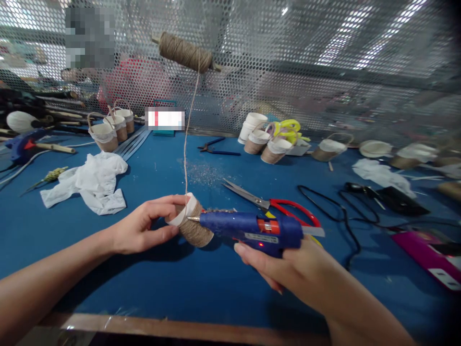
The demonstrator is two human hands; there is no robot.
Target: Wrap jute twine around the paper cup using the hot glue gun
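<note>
My left hand (153, 225) grips a small paper cup (197, 231) by its white rim, fingers inside and thumb outside. Brown twine wraps most of the cup, which lies tilted with its mouth toward my left hand. From the rim a strand of twine (186, 144) runs up to a twine spool (185, 52) on a wooden rod. My right hand (277, 262) is wrapped round the handle of a blue hot glue gun (248, 228), its red light lit. The nozzle points left at the cup near the rim; I cannot tell whether it touches.
Red-handled scissors (266, 203) lie just behind the glue gun, pliers (219, 146) farther back. White lace cloth (95, 180) spreads at left. Twine-wrapped baskets (104, 138) stand back left, others (277, 150) back right. A black cord (342, 206) loops at right. Perforated metal (252, 57) forms the back.
</note>
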